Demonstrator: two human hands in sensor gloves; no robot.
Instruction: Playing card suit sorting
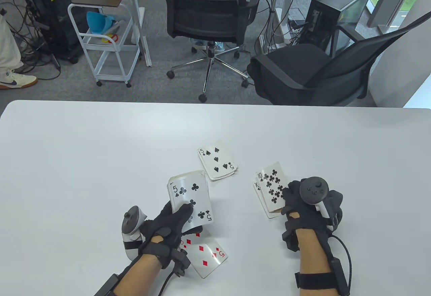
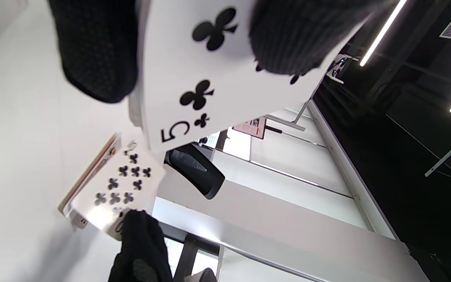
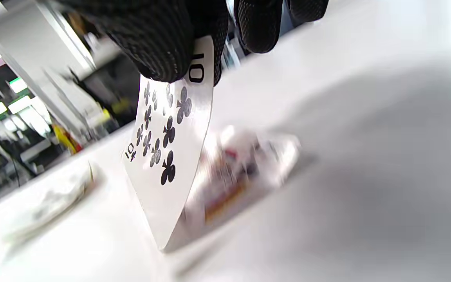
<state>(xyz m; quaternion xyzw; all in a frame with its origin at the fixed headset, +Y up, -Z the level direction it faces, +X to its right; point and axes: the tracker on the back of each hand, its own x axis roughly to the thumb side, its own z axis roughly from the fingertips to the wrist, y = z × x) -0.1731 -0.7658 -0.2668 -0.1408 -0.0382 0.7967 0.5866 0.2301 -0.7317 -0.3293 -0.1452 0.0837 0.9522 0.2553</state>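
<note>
- Left hand (image 1: 168,223) clamps the unsorted deck (image 1: 190,201), five of clubs on top, near the counter's near edge
- Right hand (image 1: 304,205) pinches the ten of clubs (image 1: 272,186) over the clubs pile (image 1: 257,186)
- Spade pile (image 1: 217,163) and diamond pile (image 1: 207,254) started; much deck left

Table view high, looking down; wrist views close, tilted; all share ten of clubs (image 1: 273,185).

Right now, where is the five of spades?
In the table view, the five of spades tops a small pile mid-table, apart from both hands, beyond the left hand's deck.
</note>
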